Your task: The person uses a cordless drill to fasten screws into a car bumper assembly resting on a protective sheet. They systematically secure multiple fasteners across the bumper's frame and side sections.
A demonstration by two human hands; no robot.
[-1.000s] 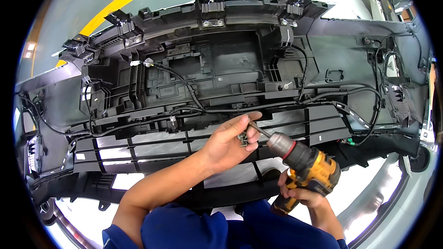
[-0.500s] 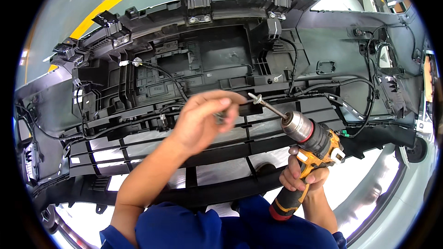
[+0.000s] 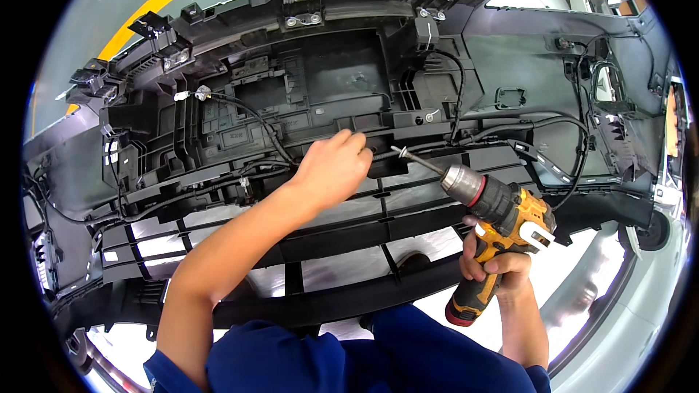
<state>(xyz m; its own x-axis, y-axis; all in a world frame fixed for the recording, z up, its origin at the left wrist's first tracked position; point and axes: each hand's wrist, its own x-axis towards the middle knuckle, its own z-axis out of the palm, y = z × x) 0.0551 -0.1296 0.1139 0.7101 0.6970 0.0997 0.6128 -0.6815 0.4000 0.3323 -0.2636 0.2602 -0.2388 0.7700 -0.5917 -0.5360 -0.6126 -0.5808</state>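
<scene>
A black car bumper (image 3: 335,258) lies with its inner side up across the view, its lower grille slats nearest me. My right hand (image 3: 510,263) grips a yellow and black cordless drill (image 3: 513,211) by the handle. Its long bit points up and left over the bumper, with a screw (image 3: 400,152) on the tip. My left hand (image 3: 333,171) hovers over the middle crossbar, left of the screw and apart from it. Its fingers are curled inward with the back of the hand up, so whatever they hold is hidden.
Black wiring (image 3: 531,128) runs along the bumper, and a white connector (image 3: 202,92) sits at the upper left. Bolted brackets (image 3: 300,4) stick up along the far edge. A pale car body panel (image 3: 648,284) curves by on the right. A yellow line (image 3: 156,4) crosses the floor beyond.
My left hand has turned over, palm now hidden, and moved slightly up. The drill has shifted a little right and up at its handle. The bumper sits slightly further left and up in view.
</scene>
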